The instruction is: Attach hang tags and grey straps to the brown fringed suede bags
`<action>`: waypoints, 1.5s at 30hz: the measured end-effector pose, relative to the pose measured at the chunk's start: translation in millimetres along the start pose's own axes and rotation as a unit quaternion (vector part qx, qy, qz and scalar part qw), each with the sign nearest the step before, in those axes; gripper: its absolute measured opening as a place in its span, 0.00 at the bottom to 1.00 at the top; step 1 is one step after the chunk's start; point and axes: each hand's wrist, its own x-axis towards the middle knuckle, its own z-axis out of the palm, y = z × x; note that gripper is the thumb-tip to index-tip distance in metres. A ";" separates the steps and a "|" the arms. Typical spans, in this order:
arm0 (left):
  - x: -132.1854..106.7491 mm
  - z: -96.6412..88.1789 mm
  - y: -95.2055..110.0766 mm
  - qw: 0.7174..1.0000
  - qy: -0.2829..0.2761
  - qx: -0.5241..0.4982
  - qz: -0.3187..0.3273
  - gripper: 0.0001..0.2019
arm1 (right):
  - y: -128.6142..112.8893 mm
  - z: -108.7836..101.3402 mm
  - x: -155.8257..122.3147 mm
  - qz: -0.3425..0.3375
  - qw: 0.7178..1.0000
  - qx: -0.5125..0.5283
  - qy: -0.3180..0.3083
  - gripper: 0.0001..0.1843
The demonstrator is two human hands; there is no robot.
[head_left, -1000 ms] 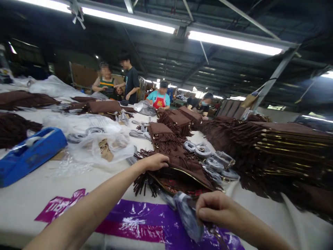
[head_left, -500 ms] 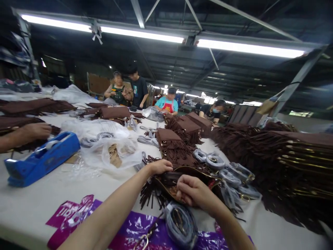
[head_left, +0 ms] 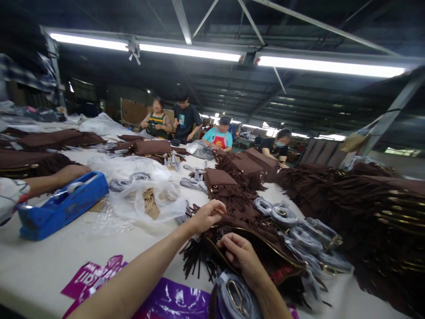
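Note:
A brown fringed suede bag lies open on the white table in front of me, its gold zipper edge showing. My left hand pinches the bag's upper flap near the fringe. My right hand is curled at the bag's mouth, fingers reaching inside the opening; what they grip is hidden. A coiled strap in a clear plastic sleeve lies just below my right wrist, its gold clasp visible.
More wrapped straps lie right of the bag, beside tall stacks of brown fringed bags. A blue tape dispenser and clear plastic bags sit left, near another person's arm. A purple bag lies near me. Several workers stand far back.
The view has tilted and shifted. My right hand left the wrapped strap on the table and moved up into the bag's opening. My left hand lifted the flap slightly.

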 end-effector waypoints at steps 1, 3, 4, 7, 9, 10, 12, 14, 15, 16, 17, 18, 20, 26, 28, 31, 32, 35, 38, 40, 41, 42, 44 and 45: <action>-5.7 -4.7 6.4 0.999 -0.005 0.021 0.042 0.09 | -0.3 -1.6 -0.4 -0.001 1.000 0.023 0.003 0.24; -18.9 -10.9 14.5 0.991 -0.056 0.079 0.096 0.07 | -0.4 -3.0 -0.4 -0.005 0.998 0.054 0.006 0.24; -25.6 -11.7 15.8 0.985 -0.084 0.107 0.108 0.09 | -0.3 -2.9 0.0 -0.008 0.998 0.062 0.007 0.24; -41.8 -4.8 11.7 0.975 -0.098 0.168 0.109 0.17 | 0.7 -1.5 1.3 -0.018 0.997 0.072 0.011 0.22; -46.8 3.9 7.1 0.971 -0.083 0.202 0.099 0.16 | 1.9 -0.7 2.0 -0.018 0.997 0.078 0.019 0.22; -47.6 8.3 5.4 0.968 -0.075 0.220 0.091 0.14 | 2.3 -0.5 2.4 -0.015 0.997 0.079 0.021 0.23; -47.5 15.8 3.7 0.964 -0.057 0.251 0.069 0.09 | 2.8 -0.6 3.2 -0.010 0.996 0.081 0.025 0.23; -47.1 21.1 3.2 0.961 -0.034 0.272 0.048 0.04 | 1.9 -1.2 4.1 -0.006 0.996 0.082 0.027 0.24; -47.2 22.8 3.0 0.959 -0.022 0.278 0.041 0.03 | 0.9 -1.6 4.4 -0.004 0.996 0.083 0.028 0.24; -47.5 24.1 2.7 0.959 -0.012 0.280 0.035 0.04 | -0.6 -2.1 4.3 -0.002 0.996 0.085 0.028 0.24; -47.9 24.9 2.3 0.960 -0.003 0.277 0.028 0.04 | -2.3 -2.8 3.8 0.000 0.996 0.083 0.029 0.24; -48.4 25.2 1.6 0.963 0.007 0.270 0.018 0.04 | -4.1 -3.4 2.9 -0.001 0.997 0.074 0.030 0.23; -49.0 25.2 0.0 0.968 0.026 0.249 -0.007 0.05 | -7.0 -4.3 -0.5 -0.019 0.999 0.008 0.036 0.21; -47.4 23.9 -3.5 0.978 0.048 0.199 -0.036 0.06 | -3.0 0.5 -11.2 -0.156 0.918 -0.348 0.110 0.14; -47.2 23.8 -3.7 0.980 0.053 0.188 -0.031 0.06 | 0.6 2.8 -11.3 -0.159 0.907 -0.371 0.119 0.14; -47.2 23.1 -3.4 0.983 0.050 0.178 -0.023 0.06 | 5.0 4.1 -8.5 -0.158 0.901 -0.384 0.123 0.14; -47.2 22.5 -3.0 0.983 0.045 0.178 -0.022 0.06 | 6.2 4.1 -7.4 -0.156 0.900 -0.389 0.121 0.14; -46.9 18.8 -1.2 0.984 0.018 0.176 -0.017 0.07 | 9.0 3.9 -4.6 -0.152 0.900 -0.393 0.113 0.14; -46.7 14.2 1.0 0.988 -0.009 0.155 0.003 0.08 | 11.0 3.7 -3.4 -0.154 0.903 -0.387 0.109 0.15; -47.0 12.4 1.6 0.989 -0.012 0.146 0.014 0.11 | 11.7 3.7 -3.1 -0.157 0.903 -0.385 0.109 0.15; -47.3 12.3 1.4 0.989 -0.007 0.147 0.017 0.12 | 11.7 3.8 -3.1 -0.158 0.903 -0.385 0.110 0.15; -47.5 12.7 0.9 0.989 -0.001 0.149 0.020 0.14 | 11.7 4.0 -3.2 -0.159 0.903 -0.385 0.110 0.15; -48.0 14.7 -1.1 0.987 0.008 0.157 0.024 0.16 | 11.1 4.5 -3.6 -0.159 0.903 -0.385 0.109 0.15; -48.2 16.0 -2.2 0.986 0.010 0.162 0.025 0.16 | 10.7 4.8 -3.8 -0.157 0.903 -0.384 0.109 0.15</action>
